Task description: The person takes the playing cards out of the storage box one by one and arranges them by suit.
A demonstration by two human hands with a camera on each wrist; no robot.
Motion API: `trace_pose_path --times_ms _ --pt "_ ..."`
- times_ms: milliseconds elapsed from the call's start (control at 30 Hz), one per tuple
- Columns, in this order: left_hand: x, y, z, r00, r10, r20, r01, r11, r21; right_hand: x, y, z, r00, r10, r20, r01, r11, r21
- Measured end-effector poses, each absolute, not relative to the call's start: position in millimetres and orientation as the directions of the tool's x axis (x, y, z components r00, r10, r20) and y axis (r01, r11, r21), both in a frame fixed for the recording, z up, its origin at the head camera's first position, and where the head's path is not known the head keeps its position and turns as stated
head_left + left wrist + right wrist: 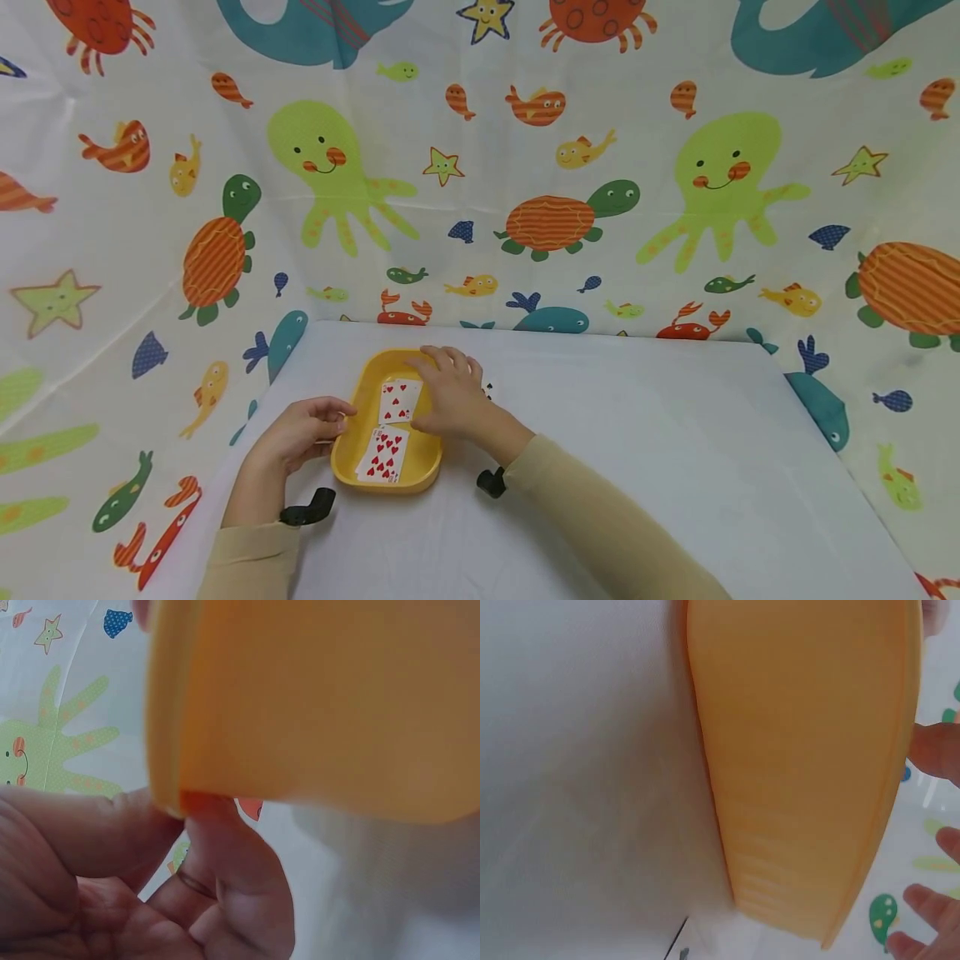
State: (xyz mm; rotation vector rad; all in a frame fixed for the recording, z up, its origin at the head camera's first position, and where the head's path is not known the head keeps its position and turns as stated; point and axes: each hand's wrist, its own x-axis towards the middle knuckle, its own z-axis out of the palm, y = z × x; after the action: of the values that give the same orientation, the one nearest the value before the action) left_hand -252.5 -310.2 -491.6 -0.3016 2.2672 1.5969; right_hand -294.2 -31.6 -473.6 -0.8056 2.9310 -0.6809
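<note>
A yellow tray (347,446) with rounded corners sits on the white table. Two groups of playing cards lie inside it: a hearts card (400,401) toward the far end and a ten of hearts (386,455) on top of another card at the near end. My left hand (311,429) pinches the tray's left rim between thumb and finger, as the left wrist view shows up close. Over the tray's right side reaches my right hand (456,396), its fingers spread and nothing seen in them. Its palm side is hidden in the head view.
Just right of the right hand, a card with black spade pips (489,388) peeks out, mostly hidden. White cloth (637,467) covers the table. A curtain (465,167) printed with sea animals hangs behind and at the sides.
</note>
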Motion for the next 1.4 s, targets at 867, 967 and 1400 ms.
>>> trace_pose_path --times_ms 867,967,1400 --pt "-250 -312 -491 -0.916 0.059 -0.397 -0.358 0.328 0.874 -291 -78 -492 -0.820 -0.566 0.081 -0.563 0.775 -0.287" --pt "-250 -312 -490 -0.917 0.058 -0.395 -0.356 0.330 0.875 -290 -81 -492 -0.823 -0.565 0.063 -0.556 0.778 -0.292" --pt "-250 -311 -492 -0.915 0.054 -0.401 -0.365 0.319 0.875 -292 -86 -494 -0.833 -0.553 0.020 -0.532 0.791 -0.302"
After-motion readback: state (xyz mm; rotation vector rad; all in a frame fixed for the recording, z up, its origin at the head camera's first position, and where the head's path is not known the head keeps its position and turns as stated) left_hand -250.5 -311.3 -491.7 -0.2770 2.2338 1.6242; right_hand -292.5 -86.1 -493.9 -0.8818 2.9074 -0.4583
